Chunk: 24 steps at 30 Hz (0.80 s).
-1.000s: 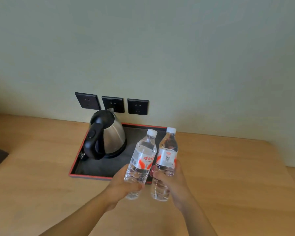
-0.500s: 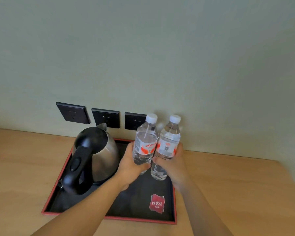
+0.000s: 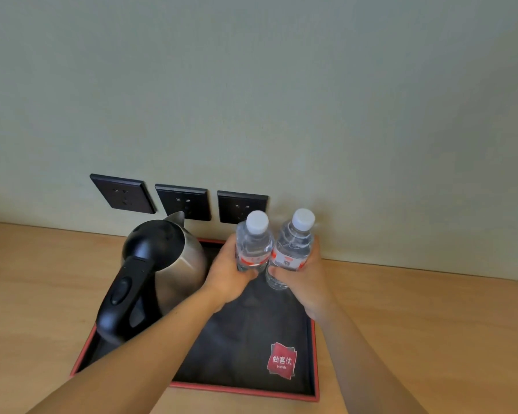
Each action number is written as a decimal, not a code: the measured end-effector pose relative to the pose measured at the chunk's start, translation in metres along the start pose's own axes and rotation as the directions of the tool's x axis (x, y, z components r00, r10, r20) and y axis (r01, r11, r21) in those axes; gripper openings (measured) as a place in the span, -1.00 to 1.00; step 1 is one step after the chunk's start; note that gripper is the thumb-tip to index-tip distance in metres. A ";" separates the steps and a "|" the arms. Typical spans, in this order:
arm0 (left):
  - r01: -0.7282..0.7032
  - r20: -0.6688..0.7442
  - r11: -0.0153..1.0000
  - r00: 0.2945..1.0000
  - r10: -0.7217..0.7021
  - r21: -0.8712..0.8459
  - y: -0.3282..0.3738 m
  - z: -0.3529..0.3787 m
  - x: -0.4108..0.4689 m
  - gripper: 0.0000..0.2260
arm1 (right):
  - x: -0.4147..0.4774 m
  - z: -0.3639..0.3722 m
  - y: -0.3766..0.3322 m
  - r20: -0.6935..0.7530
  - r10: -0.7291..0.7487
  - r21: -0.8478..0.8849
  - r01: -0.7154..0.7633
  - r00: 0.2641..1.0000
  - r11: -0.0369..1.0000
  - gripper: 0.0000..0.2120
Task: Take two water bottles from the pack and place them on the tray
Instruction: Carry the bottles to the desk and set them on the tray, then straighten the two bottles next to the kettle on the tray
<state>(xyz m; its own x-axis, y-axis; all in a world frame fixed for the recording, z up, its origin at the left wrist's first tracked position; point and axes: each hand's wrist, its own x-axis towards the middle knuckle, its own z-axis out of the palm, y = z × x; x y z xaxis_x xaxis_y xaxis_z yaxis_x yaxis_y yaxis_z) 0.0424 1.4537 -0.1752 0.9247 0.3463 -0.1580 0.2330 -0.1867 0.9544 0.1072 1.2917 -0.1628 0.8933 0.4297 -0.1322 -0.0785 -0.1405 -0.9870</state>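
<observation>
Bottles [image 3: 254, 246] farther over tray [image 3: 243, 333]

Kettle [image 3: 165, 264] left on tray [image 3: 243, 389], bottles [image 3: 274, 249] right of it

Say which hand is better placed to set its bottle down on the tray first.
Probably the right hand: its bottle hangs over bare tray floor with nothing beside it. The left hand and its bottle sit close against the kettle.
</observation>
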 end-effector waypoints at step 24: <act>-0.315 0.036 0.824 0.940 0.338 0.471 0.127 -0.041 -0.019 -0.64 | -0.027 -0.022 -0.127 0.239 -0.276 -0.738 0.359 0.931 0.571 -0.58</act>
<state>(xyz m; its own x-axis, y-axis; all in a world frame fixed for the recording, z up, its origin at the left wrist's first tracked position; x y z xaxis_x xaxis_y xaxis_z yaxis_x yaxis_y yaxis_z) 0.0420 1.4607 -0.0412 0.9593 0.2290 0.1650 0.0427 -0.6956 0.7172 0.1027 1.2778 -0.0314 0.7476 0.6518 0.1274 0.6025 -0.5848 -0.5432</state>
